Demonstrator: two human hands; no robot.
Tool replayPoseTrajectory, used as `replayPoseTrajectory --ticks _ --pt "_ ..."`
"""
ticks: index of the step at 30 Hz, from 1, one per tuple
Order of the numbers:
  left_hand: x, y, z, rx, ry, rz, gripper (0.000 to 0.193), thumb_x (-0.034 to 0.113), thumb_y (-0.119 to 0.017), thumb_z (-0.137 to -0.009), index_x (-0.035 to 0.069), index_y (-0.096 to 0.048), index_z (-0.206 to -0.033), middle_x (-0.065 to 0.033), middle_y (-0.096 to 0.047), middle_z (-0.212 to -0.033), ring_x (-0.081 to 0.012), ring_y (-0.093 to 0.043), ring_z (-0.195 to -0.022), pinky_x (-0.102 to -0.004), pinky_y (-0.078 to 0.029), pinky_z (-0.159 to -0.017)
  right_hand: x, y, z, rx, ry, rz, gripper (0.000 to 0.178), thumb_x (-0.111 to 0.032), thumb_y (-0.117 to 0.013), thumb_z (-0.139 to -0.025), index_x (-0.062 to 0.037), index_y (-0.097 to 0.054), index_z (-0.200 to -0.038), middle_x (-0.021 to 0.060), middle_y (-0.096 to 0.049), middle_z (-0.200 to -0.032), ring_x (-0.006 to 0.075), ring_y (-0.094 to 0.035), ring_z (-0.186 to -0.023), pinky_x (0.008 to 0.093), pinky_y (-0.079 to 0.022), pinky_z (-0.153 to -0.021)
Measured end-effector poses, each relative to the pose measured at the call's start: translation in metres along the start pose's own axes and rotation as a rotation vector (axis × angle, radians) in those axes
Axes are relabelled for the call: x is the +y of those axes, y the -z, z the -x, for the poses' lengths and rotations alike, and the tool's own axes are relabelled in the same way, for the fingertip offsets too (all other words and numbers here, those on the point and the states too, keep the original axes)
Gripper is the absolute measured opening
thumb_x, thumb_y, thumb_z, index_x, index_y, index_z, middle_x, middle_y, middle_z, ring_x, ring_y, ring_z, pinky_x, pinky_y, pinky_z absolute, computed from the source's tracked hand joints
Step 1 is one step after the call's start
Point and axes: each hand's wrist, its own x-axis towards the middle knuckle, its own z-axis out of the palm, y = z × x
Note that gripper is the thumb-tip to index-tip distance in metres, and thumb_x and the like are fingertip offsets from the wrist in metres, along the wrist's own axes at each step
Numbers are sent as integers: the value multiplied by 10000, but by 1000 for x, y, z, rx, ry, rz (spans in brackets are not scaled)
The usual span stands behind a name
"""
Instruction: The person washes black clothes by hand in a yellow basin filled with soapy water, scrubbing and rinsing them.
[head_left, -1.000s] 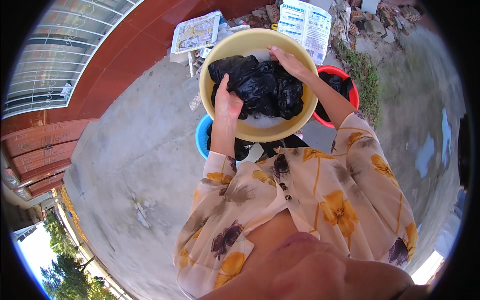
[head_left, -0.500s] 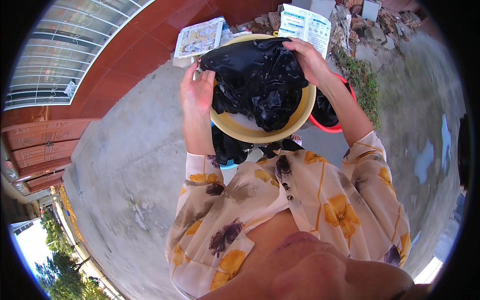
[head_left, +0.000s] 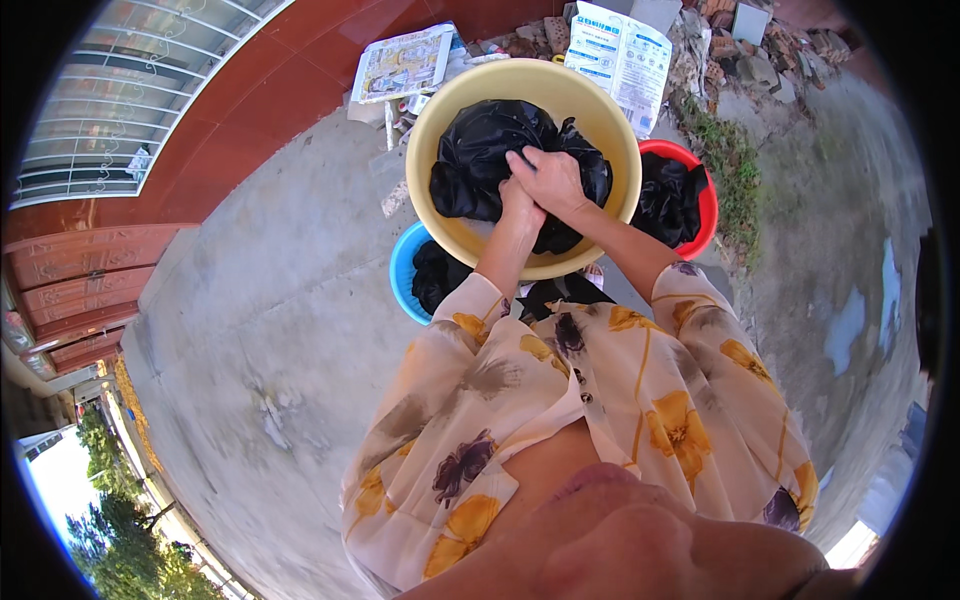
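Observation:
Wet black cloth (head_left: pixel 495 135) lies bunched inside a large yellow basin (head_left: pixel 475 88) in front of me. My right hand (head_left: pixel 552 182) is closed at the middle of the heap, its fingers curled. Right beside it and slightly lower, my left hand (head_left: pixel 520 208) is closed too, knuckles close to the right hand. Both appear to grip folds of the cloth, though the fingertips are partly hidden. A little whitish water shows under the cloth near my left wrist.
A red basin (head_left: pixel 712 205) with black cloth stands right of the yellow one; a blue basin (head_left: pixel 402 270) with black cloth is at lower left. Beyond are a white printed packet (head_left: pixel 620 65), another printed package (head_left: pixel 403 65) and brick rubble (head_left: pixel 755 70). A red wall (head_left: pixel 250 90) runs along the left.
The black cloth, held spread and raised between both hands before, is now down in the yellow basin. My hands have come together over its middle.

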Motion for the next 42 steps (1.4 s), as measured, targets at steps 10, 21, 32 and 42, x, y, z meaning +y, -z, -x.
replayPoseTrajectory --ticks 10,21,32,42 --pt "18 -51 36 81 188 -114 427 388 -440 -1008 31 -580 -1196 -130 -635 -1163 -307 -626 -1072 -454 -540 -879 52 -17 -41 55 -260 47 439 -414 -498 -947 -74 -657 -721 257 -628 -734 437 -649 -768 522 -513 -754" --pt "31 29 -29 -615 102 87 282 294 -446 -1023 91 -635 -1081 -65 -655 -1064 -234 -633 -1010 -408 -523 -903 -9 -12 -8 -22 -78 -77 420 -394 -527 -960 -37 -666 -789 242 -637 -745 467 -625 -763 518 -502 -736" --pt "213 -123 70 -235 -207 -346 331 259 -655 -917 60 -574 -1169 -81 -670 -1082 -220 -599 -1046 -406 -444 -960 90 97 -87 -200 -175 -445 480 -475 -535 -986 -28 -708 -1009 7 -611 -811 110 -513 -771 294 -418 -759" --pt "271 -135 112 -436 -372 -531 240 181 -555 -965 -25 -614 -1074 -133 -689 -1040 -223 -667 -996 -396 -553 -882 53 134 -145 80 69 -457 310 -367 -531 -967 -109 -672 -868 107 -656 -774 272 -634 -717 366 -507 -710"
